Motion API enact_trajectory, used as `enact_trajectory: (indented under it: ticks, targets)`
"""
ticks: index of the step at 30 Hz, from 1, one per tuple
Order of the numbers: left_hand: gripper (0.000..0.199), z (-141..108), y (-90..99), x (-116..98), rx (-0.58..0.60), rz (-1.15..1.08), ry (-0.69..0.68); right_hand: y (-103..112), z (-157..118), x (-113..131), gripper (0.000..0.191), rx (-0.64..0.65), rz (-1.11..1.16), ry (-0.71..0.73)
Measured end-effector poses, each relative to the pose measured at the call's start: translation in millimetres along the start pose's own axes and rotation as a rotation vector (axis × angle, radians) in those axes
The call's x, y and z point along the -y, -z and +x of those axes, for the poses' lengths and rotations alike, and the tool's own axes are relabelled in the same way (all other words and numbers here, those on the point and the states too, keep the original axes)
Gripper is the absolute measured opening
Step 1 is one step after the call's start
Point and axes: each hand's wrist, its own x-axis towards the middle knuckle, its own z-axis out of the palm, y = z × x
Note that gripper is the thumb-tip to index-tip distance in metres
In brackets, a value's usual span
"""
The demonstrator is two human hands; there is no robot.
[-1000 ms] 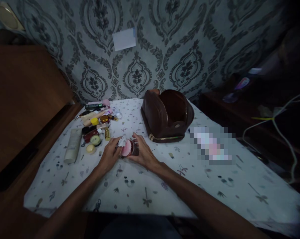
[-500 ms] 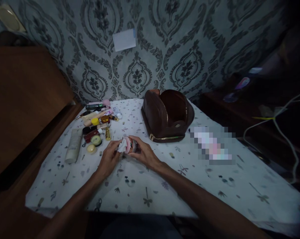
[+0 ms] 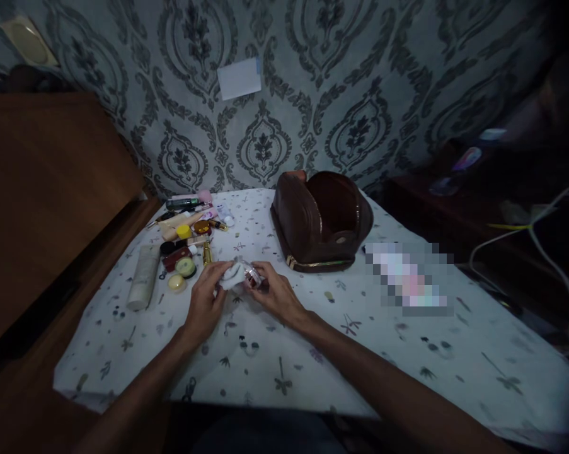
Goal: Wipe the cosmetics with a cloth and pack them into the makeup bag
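Note:
Over the middle of the table, my left hand (image 3: 205, 297) is closed on a crumpled white wipe (image 3: 232, 276), cloth or tissue, which it presses against a small round cosmetic jar (image 3: 251, 276). The jar is shiny and partly pinkish, and my right hand (image 3: 280, 295) grips it from the right side. Fingers and wipe cover part of the jar. Left of my hands lie a cream pot (image 3: 176, 283), a greenish round tin (image 3: 185, 267) and a gold tube (image 3: 207, 253). A brown cosmetic bag (image 3: 296, 217) stands unzipped behind my right hand.
A large pale squeeze tube (image 3: 143, 277) lies on the left of the patterned tablecloth (image 3: 275, 359). Behind it are several more cosmetics, among them a yellow-lidded item (image 3: 183, 231). A pixelated item (image 3: 407, 277) is at right. A wooden panel (image 3: 52, 202) borders the left side.
The jar has turned in my hands; its pink face showed before, and now its shiny side does. The white wipe has shifted over it. The view has moved slightly.

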Motion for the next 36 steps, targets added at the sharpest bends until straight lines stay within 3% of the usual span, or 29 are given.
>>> enact_trajectory:
  ticks: [5, 9, 15, 21, 27, 36]
  targets:
    - [0.060, -1, -10.8, -5, 0.120, 0.201, -0.262, -1, 1, -3, 0.037, -0.012, -0.049, 0.070]
    - [0.070, -4, -19.1, 0, 0.172, 0.318, -0.322, 1, 1, -2, 0.035, -0.004, -0.054, 0.070]
    - [0.066, -2, -14.0, 5, 0.195, 0.263, -0.176, 1, 2, 0, 0.031, -0.015, -0.093, 0.055]
    - [0.055, 1, -6.0, -4, 0.245, 0.189, -0.076, 1, 2, 0, 0.026, -0.012, -0.110, 0.064]
    - [0.032, 8, -11.5, -8, 0.104, 0.075, 0.009, -1, 1, -1, 0.025, -0.034, -0.114, 0.085]
    - [0.022, 33, -9.8, 15, 0.060, -0.136, 0.218, -1, 1, -3, 0.025, -0.039, -0.132, 0.080]
